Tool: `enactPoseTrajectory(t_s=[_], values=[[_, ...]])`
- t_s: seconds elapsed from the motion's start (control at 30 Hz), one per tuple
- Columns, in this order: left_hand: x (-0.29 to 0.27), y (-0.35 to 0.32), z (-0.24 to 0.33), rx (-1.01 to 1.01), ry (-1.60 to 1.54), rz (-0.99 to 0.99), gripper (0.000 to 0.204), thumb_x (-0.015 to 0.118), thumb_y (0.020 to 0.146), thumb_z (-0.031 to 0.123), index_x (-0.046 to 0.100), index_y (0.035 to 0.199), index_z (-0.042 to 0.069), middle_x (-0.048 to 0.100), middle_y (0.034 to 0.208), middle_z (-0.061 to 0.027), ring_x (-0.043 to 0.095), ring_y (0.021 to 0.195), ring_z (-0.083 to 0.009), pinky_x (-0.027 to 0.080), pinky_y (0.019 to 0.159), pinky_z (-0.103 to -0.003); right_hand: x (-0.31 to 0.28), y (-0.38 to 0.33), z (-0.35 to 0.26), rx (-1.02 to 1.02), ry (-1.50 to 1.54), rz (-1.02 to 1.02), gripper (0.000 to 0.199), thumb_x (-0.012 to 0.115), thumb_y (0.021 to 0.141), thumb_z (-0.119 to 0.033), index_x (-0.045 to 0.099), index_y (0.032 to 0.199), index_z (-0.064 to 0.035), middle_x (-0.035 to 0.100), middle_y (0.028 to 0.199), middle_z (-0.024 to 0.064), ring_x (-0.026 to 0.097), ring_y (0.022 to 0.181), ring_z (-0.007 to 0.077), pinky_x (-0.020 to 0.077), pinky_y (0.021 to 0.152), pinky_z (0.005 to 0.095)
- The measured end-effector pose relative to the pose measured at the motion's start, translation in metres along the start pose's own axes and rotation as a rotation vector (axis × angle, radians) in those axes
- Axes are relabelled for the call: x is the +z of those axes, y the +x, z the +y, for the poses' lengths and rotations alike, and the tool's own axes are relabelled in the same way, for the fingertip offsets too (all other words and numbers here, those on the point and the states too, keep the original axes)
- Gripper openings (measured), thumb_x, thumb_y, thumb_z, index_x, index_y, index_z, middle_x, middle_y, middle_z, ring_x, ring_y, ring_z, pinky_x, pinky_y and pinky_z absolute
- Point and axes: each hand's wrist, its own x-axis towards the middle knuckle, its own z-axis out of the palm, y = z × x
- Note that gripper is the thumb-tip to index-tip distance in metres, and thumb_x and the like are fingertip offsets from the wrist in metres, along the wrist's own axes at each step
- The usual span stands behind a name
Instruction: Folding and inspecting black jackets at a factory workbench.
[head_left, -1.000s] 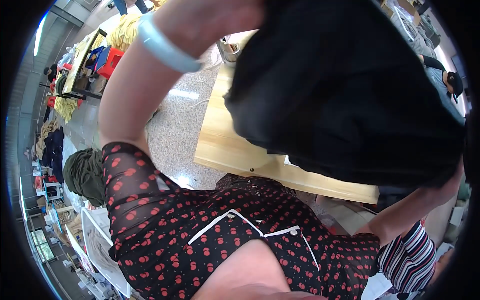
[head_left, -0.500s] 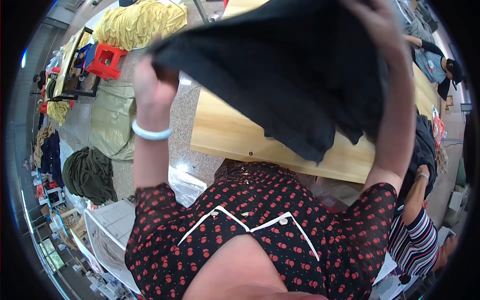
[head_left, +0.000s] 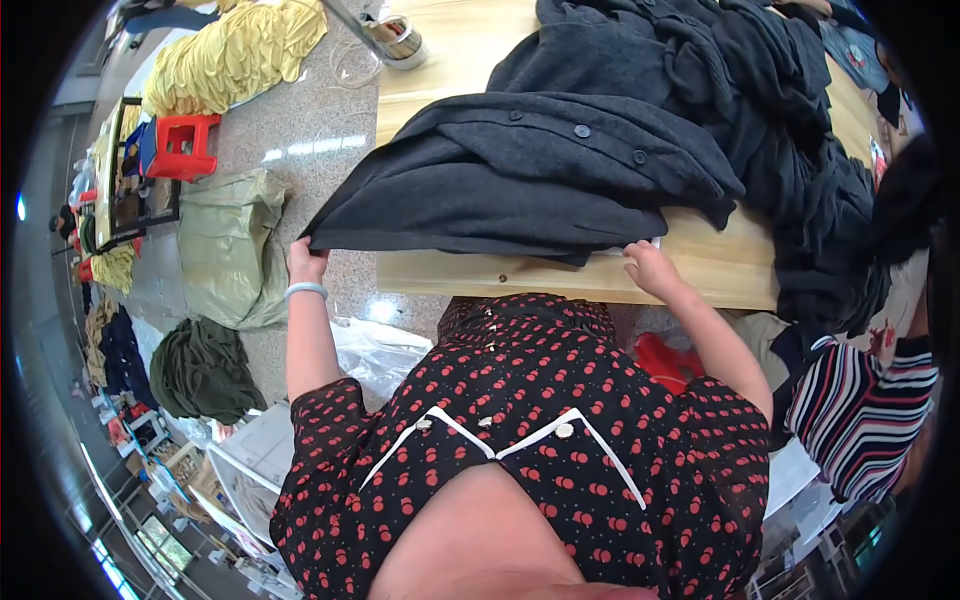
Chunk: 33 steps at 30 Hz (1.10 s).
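A charcoal knit cardigan (head_left: pixel 480 200) with a row of dark buttons lies across the near part of the wooden table (head_left: pixel 700 260). Its left end is pulled out past the table's left edge, where the fingers of my left hand (head_left: pixel 308 262) pinch the corner. At the cardigan's near right corner, beside a small white patch, my right hand (head_left: pixel 655 270) is closed on the edge. The near edge runs fairly straight between both hands. Behind it, a heap of similar dark garments (head_left: pixel 640 55) spreads over the table and hangs off its right side.
A tin holding tools (head_left: pixel 403 45) stands at the table's far left corner. On the floor to the left are a red stool (head_left: pixel 190 145), an olive sheet (head_left: pixel 230 240), a dark green cloth pile (head_left: pixel 205 370) and yellow garments (head_left: pixel 235 55). A person in a striped top (head_left: pixel 860 420) is close at right.
The dark cardigan was raised, spread and blurred between both hands; now it lies lowered on the table. Both hands have come down toward me, and the garment heap behind is uncovered.
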Motion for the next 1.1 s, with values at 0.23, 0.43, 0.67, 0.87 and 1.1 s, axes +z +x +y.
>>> enactPoseTrajectory(t_s=[0.23,0.43,0.67,0.87,1.1], values=[[0.200,-0.087,-0.064,1.246,1.386,-0.352,0.037,0.060,0.074,0.020,0.054,0.101,-0.004,0.057,0.100,-0.0199,0.053,0.096,-0.0308,0.041,0.083,-0.036,0.054,0.020,0.008,-0.062,-0.108,0.323,0.029,0.057,0.065,-0.005,0.046,0.091,-0.0015,0.044,0.088,0.0182,0.044,0.090,0.0351,0.0383,0.078,0.0417],[0.334,-0.181,-0.144,1.471,1.278,-0.977,0.033,0.061,0.072,0.015,0.052,0.102,0.002,0.051,0.100,-0.0171,0.049,0.096,-0.0324,0.041,0.084,-0.037,0.074,0.055,0.013,0.004,-0.217,0.468,0.035,0.062,0.061,-0.010,0.050,0.093,-0.0015,0.048,0.092,0.0182,0.044,0.091,0.0335,0.0323,0.086,0.0445],[0.377,-0.175,-0.179,1.592,1.630,-1.160,0.032,0.063,0.069,0.017,0.053,0.098,0.006,0.050,0.099,-0.0130,0.047,0.097,-0.0309,0.040,0.082,-0.039,0.049,0.062,0.011,0.031,-0.125,0.502,0.019,0.057,0.066,-0.008,0.056,0.083,-0.0006,0.054,0.083,0.0187,0.050,0.084,0.0333,0.0378,0.081,0.0391],[0.371,-0.199,-0.134,1.102,1.507,-1.363,0.018,0.051,0.078,0.014,0.047,0.086,-0.002,0.055,0.077,-0.0170,0.053,0.076,-0.0274,0.041,0.069,-0.033,-0.018,0.029,-0.004,-0.009,0.154,0.130,0.014,0.047,0.074,-0.007,0.056,0.085,-0.0054,0.057,0.075,0.0160,0.054,0.074,0.0320,0.0427,0.070,0.0413],[0.291,-0.180,-0.049,0.447,1.566,-1.172,0.011,0.054,0.074,0.012,0.052,0.077,0.002,0.049,0.067,-0.0006,0.046,0.065,-0.0088,0.039,0.059,-0.023,-0.115,0.040,-0.097,-0.371,0.256,0.432,0.010,0.053,0.074,-0.005,0.054,0.084,-0.0046,0.054,0.072,0.0121,0.055,0.072,0.0303,0.0437,0.065,0.0385]])
